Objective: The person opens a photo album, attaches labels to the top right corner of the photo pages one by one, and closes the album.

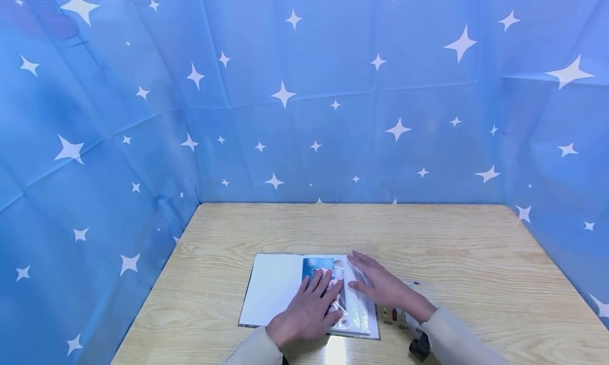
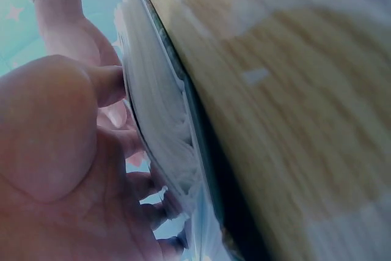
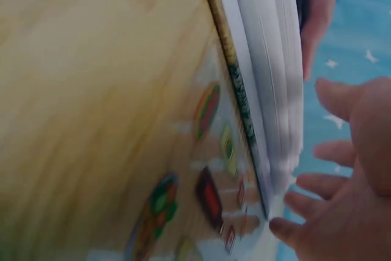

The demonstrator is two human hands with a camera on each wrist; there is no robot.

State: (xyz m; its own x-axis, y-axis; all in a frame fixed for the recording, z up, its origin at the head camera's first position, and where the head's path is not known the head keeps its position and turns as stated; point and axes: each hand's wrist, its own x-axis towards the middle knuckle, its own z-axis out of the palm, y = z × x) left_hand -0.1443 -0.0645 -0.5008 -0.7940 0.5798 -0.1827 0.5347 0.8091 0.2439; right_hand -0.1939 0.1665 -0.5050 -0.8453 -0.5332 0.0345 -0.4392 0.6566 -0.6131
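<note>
An album (image 1: 271,288) with clear-pocket pages lies spread on the table, its white inside cover to the left. A blue picture (image 1: 311,264) shows on the right-hand page, partly hidden by my fingers. My left hand (image 1: 311,307) rests on that page with its fingers spread. At the page's right side is my right hand (image 1: 376,280), fingers extended and holding nothing. In the right wrist view its fingertips (image 3: 284,227) are near the corner of the page stack (image 3: 275,77). The left wrist view shows the thick stack of pages (image 2: 159,90) edge-on beside my left fingers.
A clear sheet of small colourful stickers (image 1: 394,315) lies right of the album, partly under my right forearm. A black object (image 1: 420,348) is at the right sleeve. The wood-grain table (image 1: 214,238) is bordered by a blue star-patterned curtain (image 1: 333,127).
</note>
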